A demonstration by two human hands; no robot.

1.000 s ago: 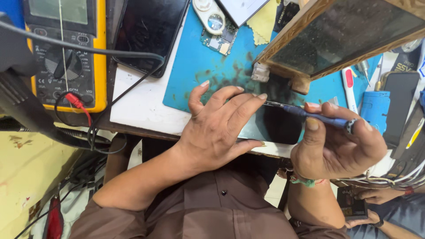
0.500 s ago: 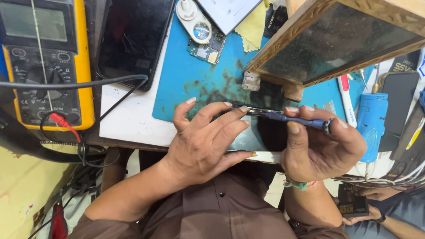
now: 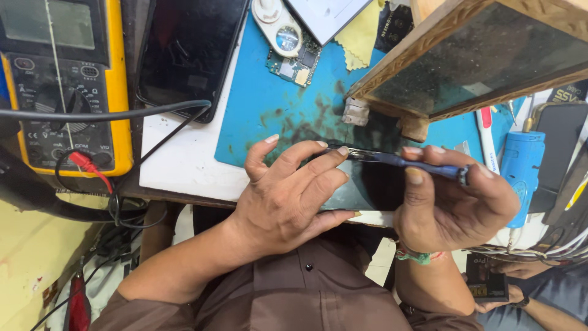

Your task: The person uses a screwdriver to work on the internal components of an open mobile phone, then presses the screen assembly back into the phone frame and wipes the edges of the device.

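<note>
Down at the near edge of the blue mat (image 3: pixel 263 104) on the table (image 3: pixel 177 165), the left hand (image 3: pixel 288 196) lies spread with fingers loosely curled, pressing on a dark phone (image 3: pixel 367 187). Beside it, the right hand (image 3: pixel 456 205) is closed around a blue-handled screwdriver (image 3: pixel 416 164), held level, its metal tip touching the left fingertips (image 3: pixel 342 150) over the phone's upper edge.

Multimeter (image 3: pixel 64 86) left of mat (image 3: pixel 269 104)

Yellow multimeter (image 3: pixel 64 86) w/ red probe lead (image 3: pixel 92 167), dark tablet (image 3: pixel 187 52), circuit board (image 3: pixel 294 61), blue canister (image 3: pixel 523 171), wood-framed glass (image 3: pixel 484 58).
</note>
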